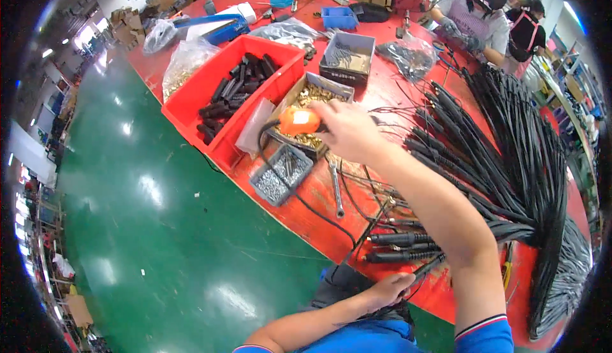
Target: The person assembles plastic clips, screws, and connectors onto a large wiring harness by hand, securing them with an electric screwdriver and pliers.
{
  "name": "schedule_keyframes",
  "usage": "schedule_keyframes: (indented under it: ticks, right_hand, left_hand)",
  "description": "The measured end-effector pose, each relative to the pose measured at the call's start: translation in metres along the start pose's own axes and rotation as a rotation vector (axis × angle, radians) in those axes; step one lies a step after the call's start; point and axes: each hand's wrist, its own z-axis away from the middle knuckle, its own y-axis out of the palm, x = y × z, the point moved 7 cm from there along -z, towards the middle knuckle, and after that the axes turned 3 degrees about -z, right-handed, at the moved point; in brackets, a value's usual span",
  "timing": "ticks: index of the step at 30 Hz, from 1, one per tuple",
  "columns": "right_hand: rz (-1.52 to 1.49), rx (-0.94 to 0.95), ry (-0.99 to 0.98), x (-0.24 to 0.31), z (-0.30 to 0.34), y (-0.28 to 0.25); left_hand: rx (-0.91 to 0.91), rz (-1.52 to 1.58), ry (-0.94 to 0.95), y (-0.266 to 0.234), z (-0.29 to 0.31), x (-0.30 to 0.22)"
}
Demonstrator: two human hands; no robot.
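Note:
My right hand (347, 127) reaches out over a box of small brass fittings (312, 92). Its fingers are closed round the end of an orange, rounded tool (298, 122) with a black cord, which hides some of the fittings. Close to my body, my left hand (390, 290) is closed on a black cable with a thick handle-like end (428, 267). Several more black cables with ribbed grips (405, 239) lie just beyond it. A combination wrench (336, 189) rests on the red table below my right hand.
A red bin (185, 123) of black sleeves stands left, with a grey tray of screws (258, 184) nearer me. Beyond is a grey box (344, 76). A large black cable bundle (542, 225) covers the right side. A co-worker (478, 15) sits at the far right.

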Motion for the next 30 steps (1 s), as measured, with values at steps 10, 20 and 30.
schedule_keyframes:
  ticks: [10, 20, 30]
  right_hand:
    - [0.091, 0.163, -0.111, -0.029, -0.06, 0.113]
    - [-0.039, 0.051, -0.098, -0.013, 0.022, 0.039]
    - [-0.567, -0.619, 0.894, -0.034, 0.35, -0.147]
  left_hand:
    - [-0.012, 0.021, -0.153, -0.008, 0.001, -0.008]
    - [0.103, 0.079, -0.049, -0.013, 0.008, 0.014]
    - [0.133, 0.368, -0.198, -0.014, 0.024, 0.0]
